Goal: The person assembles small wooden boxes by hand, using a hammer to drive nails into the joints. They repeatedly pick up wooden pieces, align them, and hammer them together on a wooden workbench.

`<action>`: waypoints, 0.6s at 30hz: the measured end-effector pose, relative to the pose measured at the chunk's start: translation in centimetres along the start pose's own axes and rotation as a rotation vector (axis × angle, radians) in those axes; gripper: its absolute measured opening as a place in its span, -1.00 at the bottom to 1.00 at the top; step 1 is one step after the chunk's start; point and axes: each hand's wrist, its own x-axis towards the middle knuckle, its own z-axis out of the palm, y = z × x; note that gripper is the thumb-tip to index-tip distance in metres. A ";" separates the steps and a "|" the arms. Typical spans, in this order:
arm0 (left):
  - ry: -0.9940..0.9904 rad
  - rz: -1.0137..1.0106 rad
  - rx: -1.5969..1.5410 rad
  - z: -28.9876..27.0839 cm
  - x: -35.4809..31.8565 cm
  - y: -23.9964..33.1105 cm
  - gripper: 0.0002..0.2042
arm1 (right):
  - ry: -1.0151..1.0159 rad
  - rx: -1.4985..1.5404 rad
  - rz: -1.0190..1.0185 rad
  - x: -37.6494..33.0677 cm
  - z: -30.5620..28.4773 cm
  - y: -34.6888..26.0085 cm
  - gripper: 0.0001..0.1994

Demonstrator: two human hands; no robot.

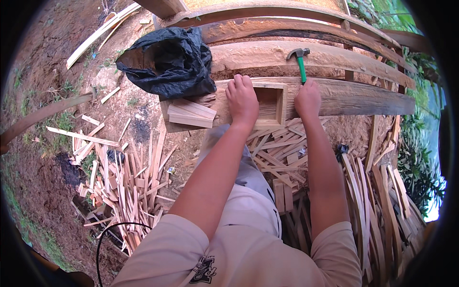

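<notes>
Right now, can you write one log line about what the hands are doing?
left hand: resting on small wooden box | right hand: gripping green-handled hammer | box: on plank

Daylit dirt ground (pixel 43 158), wood offcuts (pixel 124 186), perhaps greenery (pixel 420 162).

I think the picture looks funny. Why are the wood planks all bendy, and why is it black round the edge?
Head view: the fisheye lens curves the straight planks near its rim and leaves black corners; soft daylight, the hammer sharp.
</notes>
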 end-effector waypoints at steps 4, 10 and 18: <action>0.061 0.039 0.068 -0.1 -0.1 -0.1 -0.87 | 0.014 0.249 0.004 -0.1 -2.8 -0.4 -0.82; 0.045 0.007 0.038 0.0 -0.1 -0.6 -0.77 | -0.019 0.689 -0.044 -7.9 -11.8 -3.5 -0.78; 0.039 0.019 0.049 -0.2 -0.1 -0.4 -0.88 | -0.173 0.674 0.075 -15.8 -9.7 -7.6 -0.75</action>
